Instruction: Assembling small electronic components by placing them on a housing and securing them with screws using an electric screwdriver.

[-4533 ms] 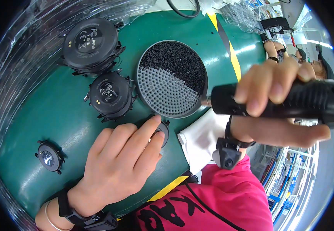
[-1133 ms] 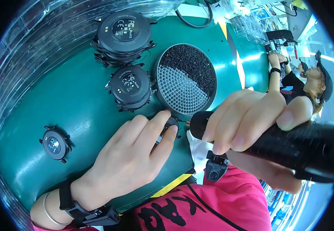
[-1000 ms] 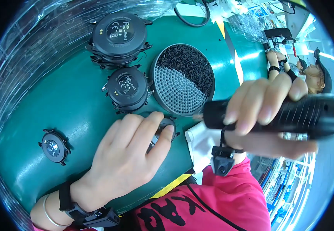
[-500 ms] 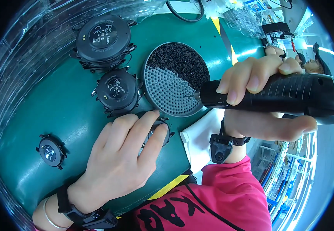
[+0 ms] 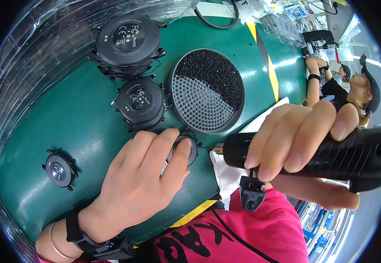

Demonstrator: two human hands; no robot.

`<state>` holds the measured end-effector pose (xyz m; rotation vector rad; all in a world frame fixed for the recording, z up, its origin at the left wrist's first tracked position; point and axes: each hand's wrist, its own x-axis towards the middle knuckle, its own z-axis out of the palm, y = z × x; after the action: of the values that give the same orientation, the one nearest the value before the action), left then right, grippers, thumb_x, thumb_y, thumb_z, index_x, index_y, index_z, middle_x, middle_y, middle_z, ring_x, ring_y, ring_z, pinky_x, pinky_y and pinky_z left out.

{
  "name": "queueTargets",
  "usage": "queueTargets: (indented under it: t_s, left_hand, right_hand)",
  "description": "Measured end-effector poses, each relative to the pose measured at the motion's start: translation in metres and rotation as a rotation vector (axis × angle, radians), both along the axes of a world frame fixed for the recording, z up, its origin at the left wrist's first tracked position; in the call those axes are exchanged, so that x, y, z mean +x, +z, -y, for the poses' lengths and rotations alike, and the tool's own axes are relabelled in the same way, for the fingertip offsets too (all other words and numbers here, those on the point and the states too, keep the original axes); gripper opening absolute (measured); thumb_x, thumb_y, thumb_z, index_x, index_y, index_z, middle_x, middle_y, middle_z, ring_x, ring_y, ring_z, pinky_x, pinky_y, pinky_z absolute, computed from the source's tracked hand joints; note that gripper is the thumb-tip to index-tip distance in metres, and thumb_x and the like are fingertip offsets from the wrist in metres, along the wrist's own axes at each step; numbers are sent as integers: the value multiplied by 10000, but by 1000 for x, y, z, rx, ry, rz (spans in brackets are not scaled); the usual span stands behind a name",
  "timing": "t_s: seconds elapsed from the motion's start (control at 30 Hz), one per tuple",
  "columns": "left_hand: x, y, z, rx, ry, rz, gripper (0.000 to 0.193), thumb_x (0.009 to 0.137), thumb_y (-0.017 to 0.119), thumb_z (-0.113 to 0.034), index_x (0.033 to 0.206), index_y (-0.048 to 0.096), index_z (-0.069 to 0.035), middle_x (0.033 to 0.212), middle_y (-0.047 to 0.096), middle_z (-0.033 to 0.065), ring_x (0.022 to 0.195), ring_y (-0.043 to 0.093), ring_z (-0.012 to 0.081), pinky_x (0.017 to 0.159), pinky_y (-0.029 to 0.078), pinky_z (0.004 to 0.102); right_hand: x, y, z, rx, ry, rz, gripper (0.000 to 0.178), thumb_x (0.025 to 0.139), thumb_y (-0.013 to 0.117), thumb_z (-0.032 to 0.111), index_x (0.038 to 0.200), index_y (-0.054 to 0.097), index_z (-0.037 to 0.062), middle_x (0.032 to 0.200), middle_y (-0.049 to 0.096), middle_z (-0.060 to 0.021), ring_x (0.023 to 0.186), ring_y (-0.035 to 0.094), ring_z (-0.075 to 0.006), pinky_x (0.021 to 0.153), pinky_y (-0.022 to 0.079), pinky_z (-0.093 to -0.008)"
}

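Observation:
My left hand (image 5: 142, 182) rests on the green bench, its fingers holding a round black smartwatch body (image 5: 193, 151) that they partly cover. In my right hand (image 5: 289, 138) is a black electric screwdriver (image 5: 233, 151), held sideways. Its bit points left, close to the watch's right edge; whether it carries a screw is too small to tell. Beyond the watch lies a round grey perforated tray (image 5: 192, 105), its far part heaped with tiny black screws (image 5: 212, 70). Stacked watch bodies (image 5: 140, 100) sit left of the tray, backs up.
A taller stack of larger watch bodies (image 5: 128, 41) stands at the far left, and a single small watch body (image 5: 60, 170) lies near left. White cloth (image 5: 223, 173) lies under the screwdriver. Clear plastic sheeting (image 5: 37, 57) borders the bench. A co-worker (image 5: 352, 90) sits at far right.
The screwdriver has moved from the screw tray toward me, its bit now beside the watch. My left hand keeps its hold on the watch. The view has shifted slightly.

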<state>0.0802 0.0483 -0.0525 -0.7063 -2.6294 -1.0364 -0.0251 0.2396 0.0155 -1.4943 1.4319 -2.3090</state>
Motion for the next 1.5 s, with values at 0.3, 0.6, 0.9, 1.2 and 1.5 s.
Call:
queueTargets:
  t_s: [0.3, 0.6, 0.9, 1.2, 1.5]
  left_hand:
    - [0, 0, -1, 7, -2, 9, 556, 664, 810, -76, 1173, 609, 15, 1175, 552, 177, 917, 567, 350, 758, 509, 419]
    - [-4, 4, 1, -60, 10, -63, 376, 767, 731, -151, 1081, 653, 40, 1100, 576, 161, 890, 567, 250, 720, 541, 321]
    - [-2, 23, 13, -189, 96, -206, 394, 740, 763, -162, 1094, 665, -18, 1111, 618, 130, 878, 571, 252, 685, 449, 349]
    - [-3, 55, 45, -346, 305, -182, 389, 731, 771, -95, 1097, 652, -31, 1207, 606, 144, 958, 572, 306, 812, 421, 409]
    - [57, 50, 52, -386, 539, 348, 429, 755, 728, -1, 1163, 600, 35, 1312, 509, 223, 1197, 525, 417, 999, 445, 487]
  right_hand:
    - [12, 4, -2, 191, 92, -15, 487, 887, 653, 307, 1118, 368, -12, 810, 575, -186, 525, 581, -282, 500, 538, -382]
    - [23, 2, 5, 173, 19, 28, 328, 929, 647, 202, 1074, 435, -3, 848, 604, -233, 557, 570, -350, 553, 520, -445]
    - [-6, -13, -3, -135, -59, 208, 674, 890, 622, 619, 1161, 426, 34, 767, 573, -122, 466, 593, -213, 443, 548, -353]
    - [-34, -21, -16, -169, -278, 86, 760, 880, 469, 758, 1131, 500, 40, 779, 572, -99, 530, 609, -208, 464, 535, -352]
    - [-34, -28, -8, -128, -228, 51, 863, 811, 478, 841, 1150, 496, 48, 760, 553, -107, 482, 578, -224, 436, 522, -379]
